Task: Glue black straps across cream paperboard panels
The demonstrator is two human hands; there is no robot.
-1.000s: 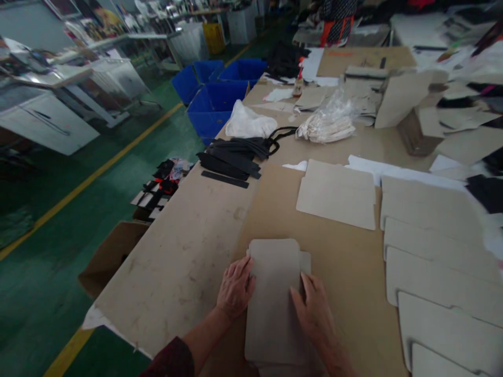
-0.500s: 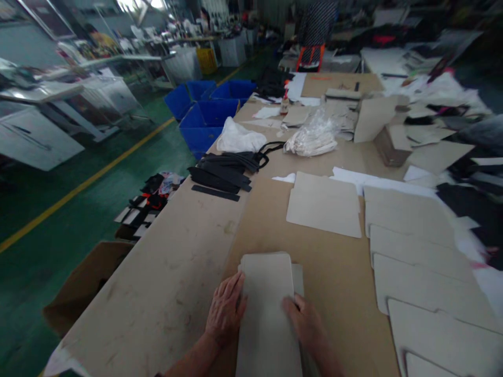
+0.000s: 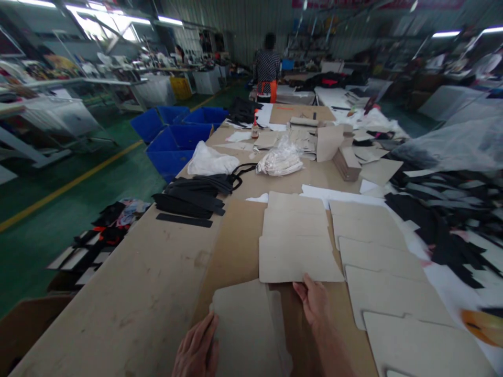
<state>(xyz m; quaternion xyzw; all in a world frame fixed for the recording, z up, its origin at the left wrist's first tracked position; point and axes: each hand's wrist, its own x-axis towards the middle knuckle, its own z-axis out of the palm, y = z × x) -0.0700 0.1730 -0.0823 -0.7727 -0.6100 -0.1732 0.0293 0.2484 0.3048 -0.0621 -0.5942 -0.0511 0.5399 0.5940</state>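
A stack of grey-beige cardboard sheets (image 3: 243,330) lies at the front of the table, its edges slightly fanned. Along its left edge rests my left hand (image 3: 196,345), fingers stretched out and touching the side, thumb near the top sheet. My right hand (image 3: 314,301) pinches the near edge of a cardboard sheet (image 3: 296,259), the front one of three that overlap like steps. Right of these runs another column of overlapping cardboard sheets (image 3: 396,298), several of them, with rounded corners.
Black strips (image 3: 190,196) lie on the table's left side, near a white bag (image 3: 212,159) and a clear plastic bundle (image 3: 281,157). Blue bins (image 3: 176,146) stand beyond the left edge. Black scraps (image 3: 436,225) cover the right. A person (image 3: 268,68) stands at the far end.
My right hand has moved from the stack to the middle column, which has grown from one visible sheet to three. My left hand stays at the stack, now turned slightly. The view has tilted up.
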